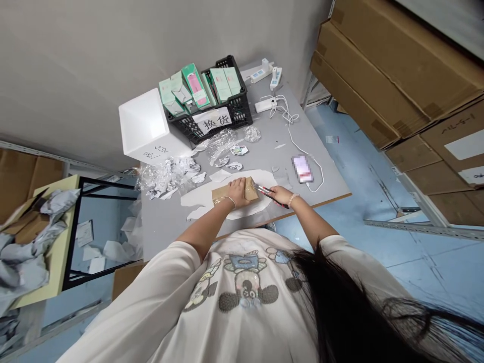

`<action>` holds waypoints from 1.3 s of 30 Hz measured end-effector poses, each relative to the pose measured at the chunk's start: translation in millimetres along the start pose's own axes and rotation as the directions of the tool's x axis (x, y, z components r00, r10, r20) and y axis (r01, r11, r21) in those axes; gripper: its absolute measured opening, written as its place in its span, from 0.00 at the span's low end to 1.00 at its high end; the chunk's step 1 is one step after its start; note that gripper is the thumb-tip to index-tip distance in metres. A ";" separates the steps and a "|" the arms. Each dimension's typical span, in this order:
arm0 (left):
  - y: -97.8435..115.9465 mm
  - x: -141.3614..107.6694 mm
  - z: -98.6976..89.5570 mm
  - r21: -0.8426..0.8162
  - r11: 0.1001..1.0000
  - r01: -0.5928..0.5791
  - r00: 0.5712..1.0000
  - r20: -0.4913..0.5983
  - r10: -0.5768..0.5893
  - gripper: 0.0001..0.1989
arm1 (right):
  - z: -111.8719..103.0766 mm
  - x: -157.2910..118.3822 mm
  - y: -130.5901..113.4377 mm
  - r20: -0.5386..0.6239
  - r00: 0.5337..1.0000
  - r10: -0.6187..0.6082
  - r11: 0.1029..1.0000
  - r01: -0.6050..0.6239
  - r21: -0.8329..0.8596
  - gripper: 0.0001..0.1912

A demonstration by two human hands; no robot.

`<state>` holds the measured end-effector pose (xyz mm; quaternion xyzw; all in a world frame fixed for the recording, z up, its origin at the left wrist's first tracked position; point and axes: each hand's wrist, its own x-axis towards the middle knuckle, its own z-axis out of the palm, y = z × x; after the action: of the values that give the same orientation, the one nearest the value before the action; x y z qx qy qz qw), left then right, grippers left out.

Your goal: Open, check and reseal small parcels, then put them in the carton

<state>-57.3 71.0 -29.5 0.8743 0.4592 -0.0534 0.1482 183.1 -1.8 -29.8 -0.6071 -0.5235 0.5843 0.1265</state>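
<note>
My left hand (238, 191) presses down on a brown kraft-paper parcel (223, 195), which lies flat on a white irregular sheet (196, 198). My right hand (281, 195) grips a red and black utility knife (264, 190). The knife's front end meets the parcel's right end, close to my left fingers. Its blade is hidden at that contact. A bracelet shows on each wrist. The parcel's underside cannot be seen.
A grey table (264, 146) holds a black crate (242, 108) of green boxes, a white box (143, 123), crumpled plastic (159, 179), paper scraps, a phone (302, 169) on a cable, and power strips. Cartons (378, 65) stand on shelves at right. Grey mailers (26, 252) lie on a yellow table.
</note>
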 end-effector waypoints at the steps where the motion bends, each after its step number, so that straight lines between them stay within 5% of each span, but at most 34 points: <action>1: 0.1 -0.2 -0.3 0.000 1.000 -0.001 1.000 0.002 0.001 0.58 | 1.7 -1.7 -0.3 -0.003 1.000 -0.004 1.000 0.004 -0.006 0.12; 8: 1.4 -1.9 -3.1 -0.002 1.000 0.010 1.000 0.013 -0.010 0.56 | 16.6 -21.3 6.2 -0.044 0.999 -0.018 0.987 0.011 -0.159 0.12; 13: 1.8 -2.7 -3.1 -0.013 1.000 -0.006 1.000 -0.005 0.005 0.56 | 28.4 -26.0 10.6 -0.061 0.997 0.042 0.999 -0.043 -0.008 0.13; 22: 1.7 -4.2 -1.6 -0.003 0.999 -0.041 0.998 0.047 0.041 0.58 | 12.2 16.3 -3.8 -0.144 0.990 0.003 0.999 0.003 0.044 0.14; 27: 3.6 -2.4 -2.3 0.006 1.000 0.007 0.996 0.090 -0.007 0.62 | -2.4 30.1 10.9 -0.169 0.985 0.019 0.998 -0.010 0.055 0.17; 33: -7.3 -16.7 -6.1 0.033 0.999 -0.007 0.999 0.049 0.005 0.57 | 1.7 34.4 51.3 -0.570 0.817 0.090 0.951 -0.240 -0.195 0.19; 39: -45.0 -45.7 -11.4 0.013 0.980 0.200 0.979 -0.048 -0.199 0.36 | 23.1 46.3 74.7 -0.703 0.707 0.075 0.873 -0.388 -0.297 0.26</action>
<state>-120.9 62.6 -17.6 0.8262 0.5472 -0.0517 0.1235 189.5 -7.5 -120.3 -0.8506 -0.4733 0.2085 0.0952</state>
